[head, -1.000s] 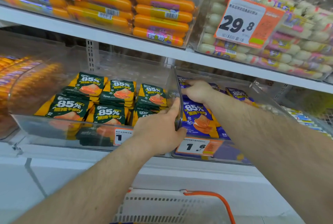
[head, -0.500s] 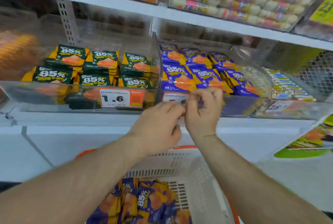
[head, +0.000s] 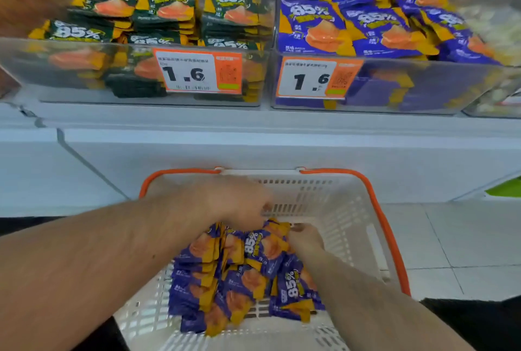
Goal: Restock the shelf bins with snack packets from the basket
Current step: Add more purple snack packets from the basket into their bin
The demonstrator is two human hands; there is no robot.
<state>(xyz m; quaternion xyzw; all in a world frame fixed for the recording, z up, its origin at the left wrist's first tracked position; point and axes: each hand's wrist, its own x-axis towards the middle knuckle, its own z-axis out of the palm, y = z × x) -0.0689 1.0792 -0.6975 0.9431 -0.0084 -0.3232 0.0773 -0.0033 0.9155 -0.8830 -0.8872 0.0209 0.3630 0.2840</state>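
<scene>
Head view: basket [head: 352, 209], white w/ orange rim, lower centre of frame. Purple snack packets [head: 242, 274] heaped in it, stood on edge and leaning, long axes roughly up-frame. Left hand [head: 239, 204] blurred at top of heap, fingers curled down onto packets; actual pinch cannot be told. Right hand [head: 306, 239] at heap's right side, fingers curled round a packet edge. Both hands touch the heap. Purple bin [head: 394, 88], upper right of frame, appears the matching target.

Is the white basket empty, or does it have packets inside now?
Not empty: the basket holds a pile of purple packets.
</scene>
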